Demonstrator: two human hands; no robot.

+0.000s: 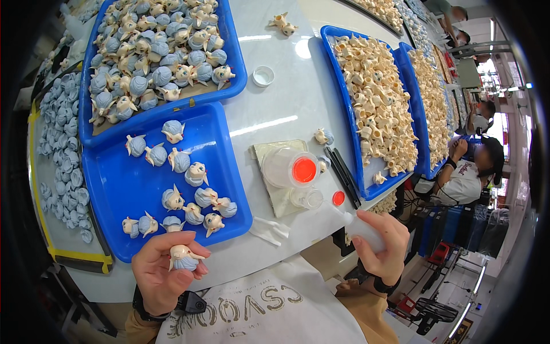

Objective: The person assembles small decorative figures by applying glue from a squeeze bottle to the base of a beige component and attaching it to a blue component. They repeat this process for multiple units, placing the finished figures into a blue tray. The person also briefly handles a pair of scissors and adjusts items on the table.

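Observation:
Between the thumb and fingers of my left hand (163, 274) is a small doll head (184, 258) with pale blue hair and pointed ears. It is held over the near edge of a blue tray (117, 172), where several like heads (196, 173) lie spread out. My right hand (385, 246) is wrapped round a white squeeze bottle (364, 232), its nozzle pointing up and left toward a small red-filled cap (338, 198). Beside that stand a clear cup with red in its middle (289, 168) and a small clear cup (312, 198).
A fuller blue tray of heads (243, 74) stands at the far left, pale blue hair pieces (60, 172) beyond it. Blue trays of cream parts (375, 97) line the right. Dark sticks (344, 175), a white cloth (269, 231) and a round lid (263, 75) lie between. Another person (467, 172) sits at right.

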